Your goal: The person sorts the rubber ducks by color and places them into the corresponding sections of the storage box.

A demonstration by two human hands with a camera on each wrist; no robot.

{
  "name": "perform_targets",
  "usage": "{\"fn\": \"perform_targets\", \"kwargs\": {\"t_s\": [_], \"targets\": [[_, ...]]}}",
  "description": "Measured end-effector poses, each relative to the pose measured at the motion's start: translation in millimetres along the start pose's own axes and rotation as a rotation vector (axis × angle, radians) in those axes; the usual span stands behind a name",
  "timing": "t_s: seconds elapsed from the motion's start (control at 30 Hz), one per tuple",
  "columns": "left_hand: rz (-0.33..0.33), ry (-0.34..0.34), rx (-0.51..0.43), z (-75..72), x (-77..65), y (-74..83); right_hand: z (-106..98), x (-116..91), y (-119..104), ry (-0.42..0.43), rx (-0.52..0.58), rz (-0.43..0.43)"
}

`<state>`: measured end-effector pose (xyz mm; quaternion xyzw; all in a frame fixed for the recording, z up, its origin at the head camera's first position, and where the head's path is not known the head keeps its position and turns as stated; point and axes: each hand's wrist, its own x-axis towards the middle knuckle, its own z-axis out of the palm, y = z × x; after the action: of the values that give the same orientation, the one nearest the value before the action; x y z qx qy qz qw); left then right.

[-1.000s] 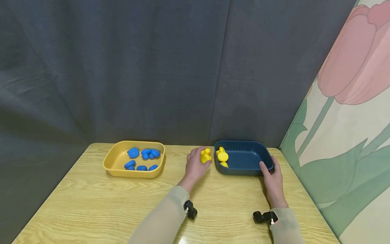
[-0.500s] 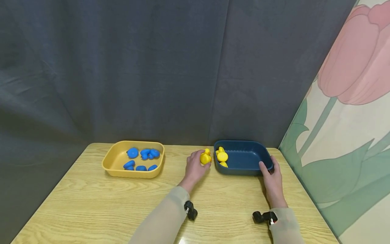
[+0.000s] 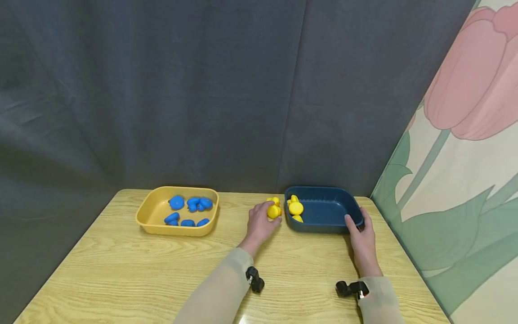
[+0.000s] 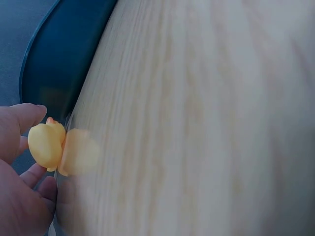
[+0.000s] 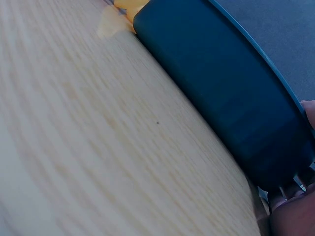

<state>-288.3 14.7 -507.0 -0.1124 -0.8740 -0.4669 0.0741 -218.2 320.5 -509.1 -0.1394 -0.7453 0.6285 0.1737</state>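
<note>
In the head view my left hand [image 3: 261, 224] curls its fingers and thumb round a yellow rubber duck [image 3: 274, 212] between the two bins. More yellow shows just beyond the index finger, partly covered by it. The left wrist view has the duck [image 4: 47, 145] low at the tabletop, its reflection beside it, fingers on both sides. My right hand [image 3: 363, 238] grips the right front corner of the dark blue bin [image 3: 329, 227], thumb at the rim and fingers down the outer wall. Several yellow ducks [image 3: 296, 208] lie at that bin's left end.
A yellow bin [image 3: 174, 230] with several blue ducks [image 3: 176, 202] stands at the back left of the wooden table [image 3: 133, 274]. A dark curtain [image 3: 194, 99] hangs along the back edge. The wall [image 3: 457, 216] with painted tulips runs along the right side.
My left index finger has come down over the duck, covering more of it, and the hand has shifted slightly to the right. The right hand and both bins stay where they were.
</note>
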Motion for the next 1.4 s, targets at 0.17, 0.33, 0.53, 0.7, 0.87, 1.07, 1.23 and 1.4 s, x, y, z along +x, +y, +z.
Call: {"fn": "perform_targets", "kwargs": {"t_s": [0.17,0.33,0.53,0.7,0.87,1.07,1.23,1.4], "targets": [[-0.008,0.011,-0.001,0.8,-0.4,0.6,0,-1,0,-0.002,-0.010,-0.003],[-0.003,0.019,0.000,1.6,-0.8,0.1,0,-1,-1,-0.006,-0.007,-0.001],[0.010,0.014,0.000,-0.7,-2.3,0.5,-1,-1,-4,-0.021,0.001,0.013],[-0.006,-0.011,-0.014,-2.6,-4.2,1.0,-1,-2,-6,-0.025,0.005,0.024],[-0.012,-0.028,-0.002,-3.9,-4.4,0.2,-1,-2,-7,-0.024,0.000,0.027],[-0.023,-0.029,0.002,-5.0,-4.8,1.0,-2,-3,-10,-0.025,0.002,0.038],[-0.025,-0.021,0.003,-5.4,-4.8,-0.6,-1,-4,-11,-0.026,0.002,0.038],[-0.023,-0.003,-0.021,-6.4,-5.8,-1.1,0,-3,-7,-0.019,0.000,0.022]]}}
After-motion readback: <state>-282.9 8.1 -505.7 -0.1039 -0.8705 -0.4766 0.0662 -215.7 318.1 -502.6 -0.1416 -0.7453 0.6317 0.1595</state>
